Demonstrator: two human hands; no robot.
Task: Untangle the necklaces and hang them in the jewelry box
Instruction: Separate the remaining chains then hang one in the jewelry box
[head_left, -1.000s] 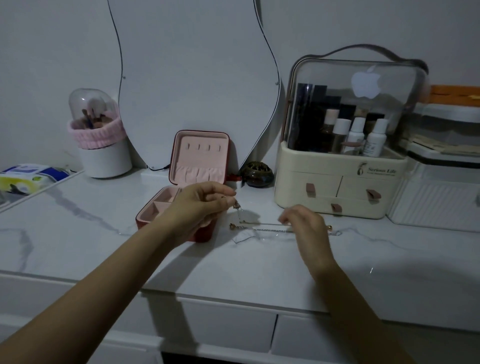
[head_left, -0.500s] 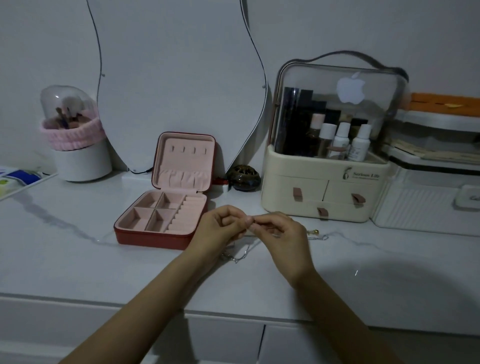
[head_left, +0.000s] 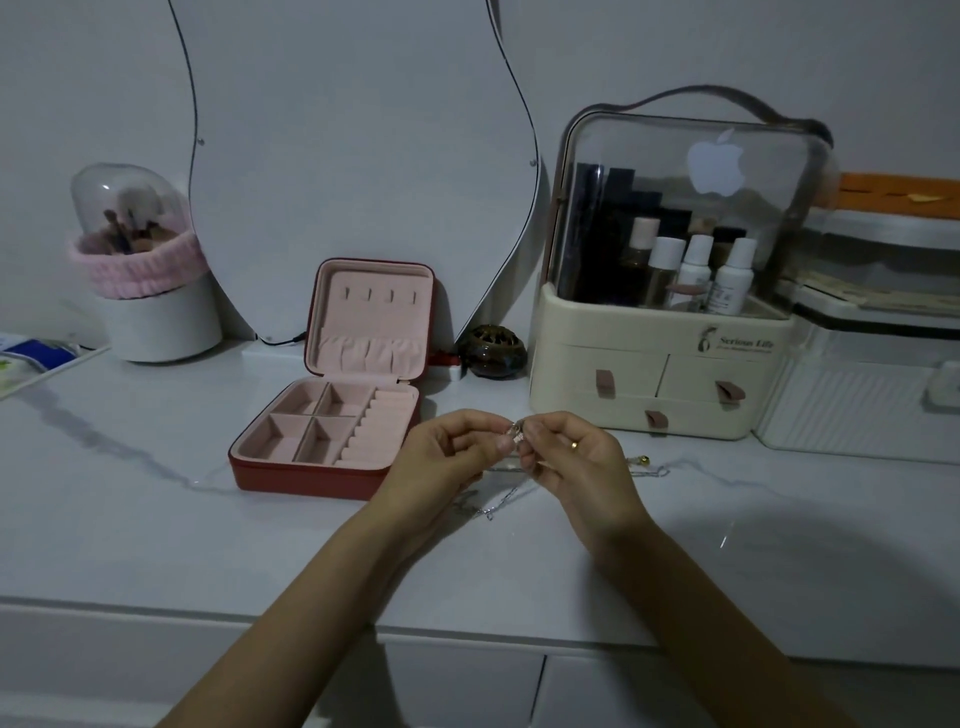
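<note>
Above the surface (head_left: 156, 519), both hands, left (head_left: 441, 457) and right (head_left: 576, 457), have met, pinching the necklaces (head_left: 517, 432); untangling has begun, jewelry box (head_left: 332, 436) empty.

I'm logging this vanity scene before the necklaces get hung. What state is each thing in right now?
jewelry box: open, lid upright, compartments and hooks bare.
necklaces: chains trailing on the counter, one part pinched between both hands.
left hand: pinching the chain.
right hand: pinching the chain, ring on one finger.
cosmetics organizer: clear lid shut, drawers shut.
brush holder: dome shut.
</note>
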